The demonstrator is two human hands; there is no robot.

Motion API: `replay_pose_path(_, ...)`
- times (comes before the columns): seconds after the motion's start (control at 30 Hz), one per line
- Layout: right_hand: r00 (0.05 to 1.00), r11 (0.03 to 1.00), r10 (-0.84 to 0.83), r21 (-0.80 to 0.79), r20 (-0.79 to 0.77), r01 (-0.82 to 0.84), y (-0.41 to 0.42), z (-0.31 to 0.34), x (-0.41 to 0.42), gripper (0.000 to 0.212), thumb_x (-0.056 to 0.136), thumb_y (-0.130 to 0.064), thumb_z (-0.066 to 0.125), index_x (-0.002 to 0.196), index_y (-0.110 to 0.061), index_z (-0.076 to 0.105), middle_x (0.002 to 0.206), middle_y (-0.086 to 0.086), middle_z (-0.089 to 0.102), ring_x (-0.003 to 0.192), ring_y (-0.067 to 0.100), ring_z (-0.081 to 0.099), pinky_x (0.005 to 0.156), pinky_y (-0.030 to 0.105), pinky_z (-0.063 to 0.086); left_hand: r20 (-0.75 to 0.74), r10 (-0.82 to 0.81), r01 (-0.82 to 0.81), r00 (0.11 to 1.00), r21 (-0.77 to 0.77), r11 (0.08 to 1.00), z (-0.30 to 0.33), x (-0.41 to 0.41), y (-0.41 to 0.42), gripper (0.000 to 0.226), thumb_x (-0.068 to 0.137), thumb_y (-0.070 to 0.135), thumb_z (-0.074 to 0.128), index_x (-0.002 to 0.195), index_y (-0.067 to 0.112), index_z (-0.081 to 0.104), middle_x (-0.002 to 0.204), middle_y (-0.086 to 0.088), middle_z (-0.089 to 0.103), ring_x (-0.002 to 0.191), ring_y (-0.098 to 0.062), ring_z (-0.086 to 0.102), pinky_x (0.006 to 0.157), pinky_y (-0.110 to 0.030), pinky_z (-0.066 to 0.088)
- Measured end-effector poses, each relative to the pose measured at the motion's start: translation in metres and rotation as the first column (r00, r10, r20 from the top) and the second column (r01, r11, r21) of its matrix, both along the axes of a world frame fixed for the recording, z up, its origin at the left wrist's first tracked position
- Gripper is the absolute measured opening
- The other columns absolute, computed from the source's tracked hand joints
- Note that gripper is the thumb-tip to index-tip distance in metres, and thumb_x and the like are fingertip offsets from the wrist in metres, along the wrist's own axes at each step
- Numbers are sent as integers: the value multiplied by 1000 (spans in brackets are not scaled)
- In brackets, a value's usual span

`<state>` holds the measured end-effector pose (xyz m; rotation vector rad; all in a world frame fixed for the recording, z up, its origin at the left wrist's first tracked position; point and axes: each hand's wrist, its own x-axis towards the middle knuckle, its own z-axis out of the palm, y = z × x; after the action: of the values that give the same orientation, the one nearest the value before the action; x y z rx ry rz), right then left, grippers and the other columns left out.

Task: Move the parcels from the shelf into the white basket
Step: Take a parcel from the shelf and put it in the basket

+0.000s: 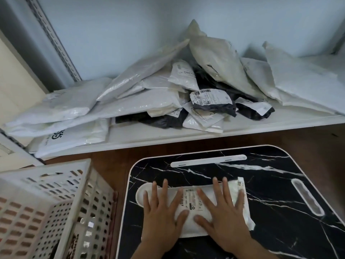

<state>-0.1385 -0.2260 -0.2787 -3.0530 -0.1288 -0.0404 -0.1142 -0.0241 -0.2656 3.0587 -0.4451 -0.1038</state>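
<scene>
A white parcel (192, 204) with a barcode label lies flat on the black marble tabletop (270, 184). My left hand (162, 212) presses on its left half with straight, spread fingers. My right hand (222, 212) presses on its right half the same way. A heap of several white and dark parcels (168, 94) lies on the white shelf (242, 128) beyond the table. The white basket (48, 206) with perforated walls stands at the lower left, beside the table.
A slotted metal upright (56, 40) rises at the shelf's left end. The tabletop has a white strip (209, 160) near its far edge and an oval cut-out (307, 197) at the right. Brown floor (112, 161) shows between shelf, basket and table.
</scene>
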Motion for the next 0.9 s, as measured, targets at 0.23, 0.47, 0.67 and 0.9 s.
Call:
replay_pose_path(0.23, 999, 1000, 0, -17, -37, -1, 0, -17, -2, 80, 82, -83, 28, 150, -41, 22, 159, 17, 15, 144, 44, 14, 98, 73, 10, 2, -16, 16, 1000, -17, 1000, -25, -4, -3, 64, 91, 69, 25, 147, 38, 31, 157, -11, 24, 142, -44, 18, 106, -61, 17)
replay_pose_path(0.47, 997, 999, 8, -49, -75, -11, 0, -22, 1, 77, 83, -82, 29, 146, -39, 33, 156, 18, 24, 142, 44, 21, 93, 79, 14, -20, -18, 17, 1000, -26, 1000, -30, -3, -5, 64, 90, 70, 27, 146, 38, 35, 157, -10, 26, 143, -43, 18, 106, -63, 18)
replay_pose_path(0.67, 996, 999, 4, -35, -94, -7, 1, -23, 3, 74, 82, -83, 29, 142, -41, 40, 154, 17, 29, 141, 43, 23, 94, 78, 15, -18, -25, 25, 1000, -27, 999, -33, -2, -7, 62, 90, 69, 26, 143, 38, 40, 156, -10, 28, 142, -43, 21, 107, -62, 18)
replay_pose_path(0.9, 988, 999, -17, -34, -150, 12, 0, -18, 4, 66, 84, -81, 28, 137, -45, 43, 150, 14, 39, 138, 41, 29, 97, 71, 15, -29, -38, 37, 999, -36, 999, -33, 0, -8, 61, 95, 62, 18, 135, 31, 51, 149, -10, 40, 142, -36, 25, 106, -60, 20)
